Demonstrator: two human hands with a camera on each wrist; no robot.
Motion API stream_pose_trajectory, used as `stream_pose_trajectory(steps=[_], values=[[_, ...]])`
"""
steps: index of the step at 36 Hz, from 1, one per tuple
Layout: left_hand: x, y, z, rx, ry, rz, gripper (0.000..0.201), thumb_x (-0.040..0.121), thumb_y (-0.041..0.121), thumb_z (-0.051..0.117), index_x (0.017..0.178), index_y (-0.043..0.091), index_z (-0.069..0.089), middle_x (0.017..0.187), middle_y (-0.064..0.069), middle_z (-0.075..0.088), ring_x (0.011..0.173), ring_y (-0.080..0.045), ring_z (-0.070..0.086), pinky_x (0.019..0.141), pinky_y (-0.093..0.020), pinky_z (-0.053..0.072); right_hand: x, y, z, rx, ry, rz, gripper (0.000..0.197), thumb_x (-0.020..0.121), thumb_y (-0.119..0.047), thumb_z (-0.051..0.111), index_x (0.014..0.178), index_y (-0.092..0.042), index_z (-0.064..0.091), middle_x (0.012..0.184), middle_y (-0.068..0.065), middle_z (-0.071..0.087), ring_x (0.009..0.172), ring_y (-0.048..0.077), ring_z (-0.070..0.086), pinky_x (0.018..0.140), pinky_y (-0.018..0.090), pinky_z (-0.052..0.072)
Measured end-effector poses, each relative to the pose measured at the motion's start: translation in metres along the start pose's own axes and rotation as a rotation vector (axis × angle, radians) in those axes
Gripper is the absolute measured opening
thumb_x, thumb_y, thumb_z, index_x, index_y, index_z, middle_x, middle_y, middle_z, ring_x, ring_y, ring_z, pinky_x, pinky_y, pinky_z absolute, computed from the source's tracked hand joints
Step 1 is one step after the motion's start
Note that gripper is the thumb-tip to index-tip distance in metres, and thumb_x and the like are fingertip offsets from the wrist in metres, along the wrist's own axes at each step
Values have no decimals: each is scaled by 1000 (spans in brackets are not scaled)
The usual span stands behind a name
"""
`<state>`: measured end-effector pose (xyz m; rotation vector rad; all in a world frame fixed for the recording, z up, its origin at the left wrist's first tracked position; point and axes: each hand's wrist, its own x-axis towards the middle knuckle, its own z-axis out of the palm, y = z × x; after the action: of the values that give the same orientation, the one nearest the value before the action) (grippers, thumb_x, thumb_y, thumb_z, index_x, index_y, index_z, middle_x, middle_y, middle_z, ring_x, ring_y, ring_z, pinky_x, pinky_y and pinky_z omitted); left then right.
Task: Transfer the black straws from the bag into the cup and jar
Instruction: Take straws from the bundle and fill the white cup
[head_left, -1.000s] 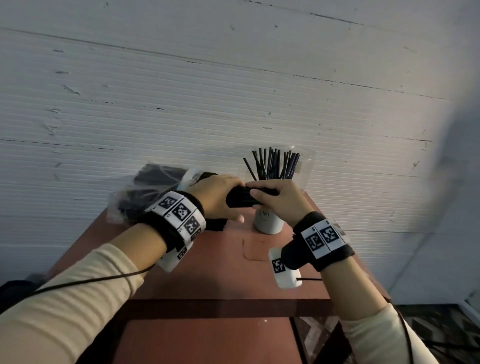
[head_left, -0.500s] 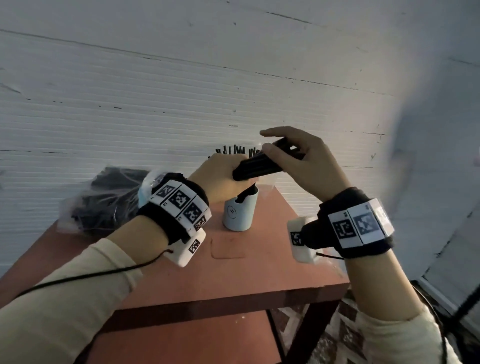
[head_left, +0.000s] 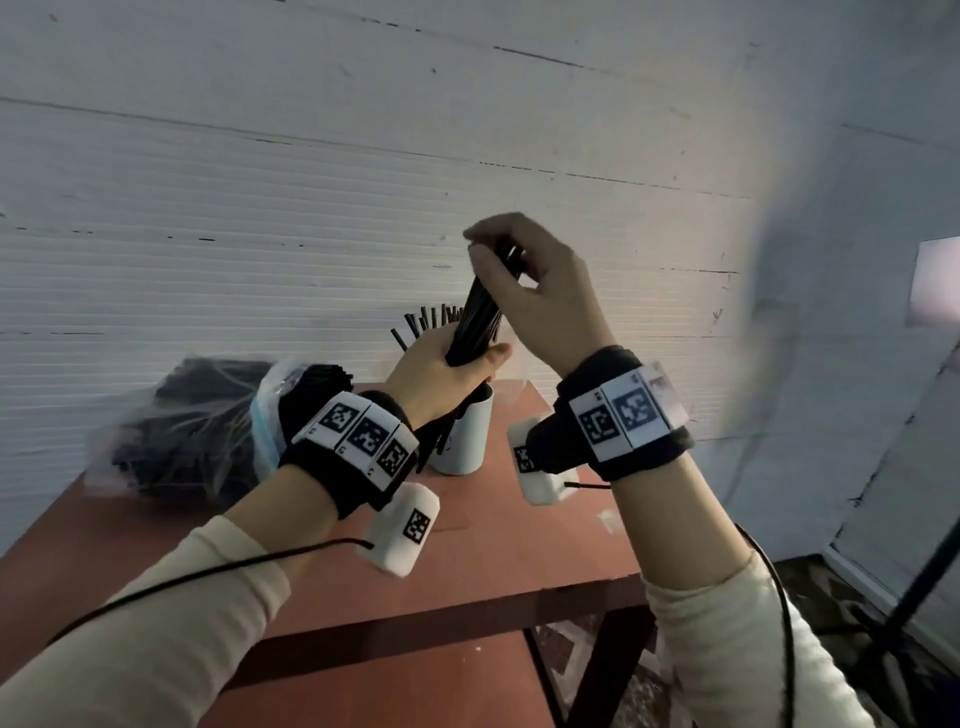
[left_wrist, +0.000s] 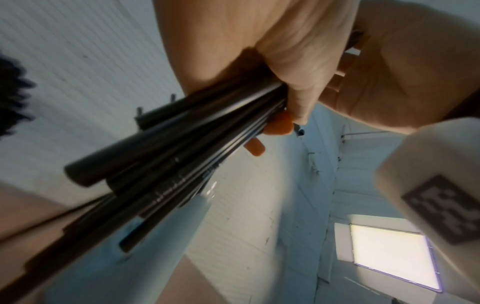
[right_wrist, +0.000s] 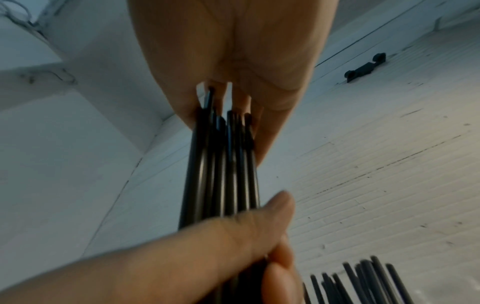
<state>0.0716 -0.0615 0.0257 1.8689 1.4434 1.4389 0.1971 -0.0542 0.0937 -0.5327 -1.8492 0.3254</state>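
- Bundle of black straws (head_left: 478, 317): I see it held steeply tilted above the cup, top end up-right, lower end down at the cup's mouth.
- Left hand (head_left: 441, 376): fingers & thumb wrapped round the bundle's lower part; the wrist view shows the same grip (left_wrist: 298, 67).
- Right hand (head_left: 540, 296): fingertips closed on the bundle's top end, pinching the straw tips; wrist view confirms (right_wrist: 233, 61).
- Cup (head_left: 467, 436): white, upright on the surface, just below the left hand; dark straw ends show at its mouth.
- Other straws (head_left: 426, 319): standing upright behind the hands, tips fanned out; their container is hidden, so I can't tell what holds them.
- Bag (head_left: 197, 431): clear plastic, lying on the surface's far left, lots of black straws inside; apart from both hands.
- Surface (head_left: 519, 561): reddish-brown top, set against a white ribbed wall (head_left: 260, 208).
- Wrist bands w/ printed markers on both arms; cream sleeves.
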Motion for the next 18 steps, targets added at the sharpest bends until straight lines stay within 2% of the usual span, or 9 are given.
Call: stream_pose_trajectory(steps=[2,5,8,11,14,16,18], values=[[-5,-9,2,4,-6,-56,29,91,35,64,88,7,67,83,-4,73,81,-16,69,78,-29,52,-5,6,4,-47,-54,51,15,94,-21,56,104,-18,66,94,-12,65,83,-3,57,77,11,43],[-13,-21,6,-2,-7,-132,33,90,37,67,99,6,69,95,-12,73,90,-21,69,82,-34,53,-13,13,10,-97,-143,110,16,93,-28,57,105,-22,66,99,-11,66,89,-1,57,82,14,44],[-17,-30,9,12,7,-176,38,89,42,67,101,5,68,99,-18,71,94,-27,67,83,-37,52,-20,17,14,-122,-197,136,19,92,-32,61,108,-22,65,103,-10,65,93,0,54,82,14,42],[-19,-34,11,-30,10,-188,36,89,40,66,96,5,67,96,-22,70,83,-25,65,76,-35,50,-25,22,17,-95,-185,141,21,91,-31,63,110,-23,65,107,-11,64,99,0,54,87,18,47],[-21,-37,12,-73,-29,-236,23,90,39,66,86,17,64,85,-8,68,79,-16,62,74,-28,47,-30,28,22,-72,-179,129,26,90,-25,63,116,-22,63,111,-9,62,103,0,53,91,23,48],[-23,-42,12,-75,-100,-287,25,91,39,64,82,16,62,81,-3,66,74,-12,61,71,-22,43,-34,31,27,-89,-195,100,31,90,-22,63,121,-22,59,115,-6,60,106,1,52,93,21,45],[-24,-47,11,-75,-161,-302,30,90,38,65,78,11,63,81,-8,68,76,-15,63,75,-23,43,-36,33,31,-91,-168,57,38,90,-19,63,127,-22,55,122,-4,57,112,1,50,95,14,41]])
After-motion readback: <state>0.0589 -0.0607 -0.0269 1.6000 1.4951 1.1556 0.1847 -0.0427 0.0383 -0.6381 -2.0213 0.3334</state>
